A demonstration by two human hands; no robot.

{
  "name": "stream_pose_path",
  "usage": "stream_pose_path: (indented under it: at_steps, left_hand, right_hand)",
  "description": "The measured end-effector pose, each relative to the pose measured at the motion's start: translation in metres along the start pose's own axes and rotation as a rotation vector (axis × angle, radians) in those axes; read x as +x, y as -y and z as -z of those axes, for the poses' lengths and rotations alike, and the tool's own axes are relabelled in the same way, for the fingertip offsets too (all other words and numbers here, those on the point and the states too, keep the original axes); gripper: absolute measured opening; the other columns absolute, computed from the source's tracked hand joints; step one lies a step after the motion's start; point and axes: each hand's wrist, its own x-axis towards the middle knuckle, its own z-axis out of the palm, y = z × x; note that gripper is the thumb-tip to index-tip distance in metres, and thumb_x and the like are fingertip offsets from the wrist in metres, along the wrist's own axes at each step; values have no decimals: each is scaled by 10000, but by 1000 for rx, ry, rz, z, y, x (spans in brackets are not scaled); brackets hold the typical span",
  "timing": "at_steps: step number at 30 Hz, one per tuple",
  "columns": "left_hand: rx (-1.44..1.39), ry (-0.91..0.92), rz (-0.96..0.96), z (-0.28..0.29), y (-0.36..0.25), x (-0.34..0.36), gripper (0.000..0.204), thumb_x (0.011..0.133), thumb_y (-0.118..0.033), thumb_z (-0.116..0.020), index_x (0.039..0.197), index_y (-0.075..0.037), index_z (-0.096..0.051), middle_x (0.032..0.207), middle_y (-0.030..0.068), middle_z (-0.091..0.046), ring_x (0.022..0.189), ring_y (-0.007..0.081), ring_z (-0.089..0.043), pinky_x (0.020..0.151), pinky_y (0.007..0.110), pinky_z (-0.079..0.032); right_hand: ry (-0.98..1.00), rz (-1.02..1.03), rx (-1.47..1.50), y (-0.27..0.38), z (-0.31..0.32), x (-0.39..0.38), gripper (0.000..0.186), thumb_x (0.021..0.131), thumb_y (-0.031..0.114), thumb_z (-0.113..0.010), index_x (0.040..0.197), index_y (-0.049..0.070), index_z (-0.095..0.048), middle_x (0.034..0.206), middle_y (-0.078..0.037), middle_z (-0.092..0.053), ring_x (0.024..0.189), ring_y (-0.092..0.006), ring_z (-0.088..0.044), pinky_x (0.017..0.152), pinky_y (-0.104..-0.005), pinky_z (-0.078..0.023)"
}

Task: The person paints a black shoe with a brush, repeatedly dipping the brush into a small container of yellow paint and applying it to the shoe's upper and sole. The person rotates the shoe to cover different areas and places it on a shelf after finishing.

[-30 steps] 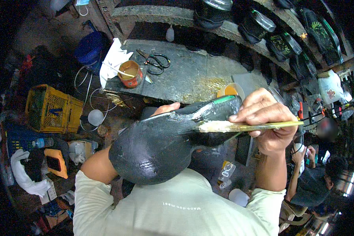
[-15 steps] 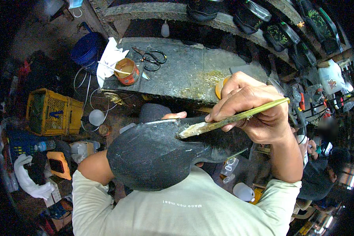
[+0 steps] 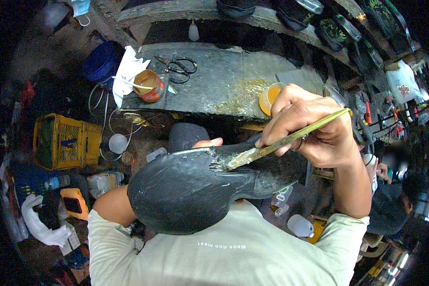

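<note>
Yellow-handled brush (image 3: 291, 138) sits pinched in your right hand (image 3: 310, 128), fingers closed around it, bristles touching the black spoon-shaped piece (image 3: 186, 190); your left hand (image 3: 209, 142) holds that piece from beneath, only a fingertip showing, above your lap; beyond lies the workbench (image 3: 224, 86) with scissors (image 3: 178, 66).

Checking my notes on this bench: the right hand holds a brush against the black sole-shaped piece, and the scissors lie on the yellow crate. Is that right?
Not quite. The scissors lie on the grey bench, not on the yellow crate, as the head view shows. The rest holds: the right hand holds the brush against the black sole-shaped piece.
</note>
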Motion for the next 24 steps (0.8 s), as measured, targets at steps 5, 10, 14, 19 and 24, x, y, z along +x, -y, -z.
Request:
stream_pose_path:
  at_steps: [5, 10, 14, 19, 24]
  left_hand:
    - [6, 0, 24, 0, 0, 6, 792, 982, -644, -442, 1474, -23, -456, 1346, 245, -609, 1113, 356, -668, 936, 506, -539]
    - [5, 5, 45, -2, -1, 10, 798, 982, -649, -435, 1479, -25, -448, 1348, 250, -604, 1105, 363, -670, 920, 509, -545]
    - [-3, 5, 54, -4, -2, 13, 802, 982, -654, -430, 1482, -27, -441, 1351, 255, -600, 1098, 368, -671, 907, 511, -550]
    - [-14, 5, 54, -5, -4, 16, 808, 983, -660, -423, 1487, -29, -433, 1353, 260, -596, 1089, 375, -672, 891, 513, -556]
    - [-14, 2, 60, -5, -4, 20, 813, 983, -665, -416, 1492, -31, -425, 1356, 265, -591, 1081, 381, -674, 874, 516, -562]
  right_hand:
    - [-16, 12, -9, -2, 1, -6, 151, 801, 144, -832, 864, 43, -739, 811, -64, -767, 759, -203, -604, 700, -329, -481]
    - [-45, 6, -5, -3, 2, -14, 169, 793, 162, -841, 861, 49, -736, 806, -57, -765, 735, -205, -603, 709, -340, -475]
    - [-47, -4, -7, -3, 4, -20, 184, 779, 170, -850, 862, 51, -738, 805, -53, -764, 733, -203, -601, 711, -341, -473]
    - [-60, -10, -4, -3, 7, -27, 177, 786, 166, -844, 868, 51, -738, 806, -47, -763, 739, -197, -596, 709, -341, -473]
    - [-41, -28, -17, -4, 10, -39, 147, 818, 165, -819, 866, 55, -734, 809, -42, -763, 737, -197, -595, 713, -343, -472]
